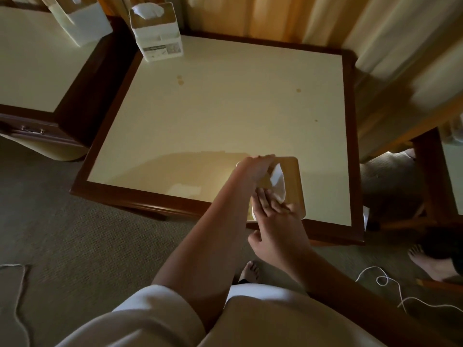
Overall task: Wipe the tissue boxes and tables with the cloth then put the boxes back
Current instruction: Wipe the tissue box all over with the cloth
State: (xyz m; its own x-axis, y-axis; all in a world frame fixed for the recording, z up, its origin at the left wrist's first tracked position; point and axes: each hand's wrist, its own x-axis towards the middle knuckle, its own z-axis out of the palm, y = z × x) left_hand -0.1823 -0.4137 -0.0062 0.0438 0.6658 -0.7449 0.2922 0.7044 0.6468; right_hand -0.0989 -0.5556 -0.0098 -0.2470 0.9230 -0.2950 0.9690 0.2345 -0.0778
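Flat tan tissue box with rounded corners [294, 176] sits at the near edge of the cream-topped table with dark wood rim [225, 121], toward its near right corner. Right hand [274, 224] lies flat on the lid, fingers straight and together; left hand [255, 169] is at the box's far edge, but I can't tell if its fingers curl over. White sheet [278, 182] between the hands could be cloth or tissue. Risk: a pull toward the body tips the box off the edge. Tall white tissue box [157, 38] crowds the far left corner — a wide sweep knocks it. Middle and far right are open; brown spots [180, 80] there likely need passes.
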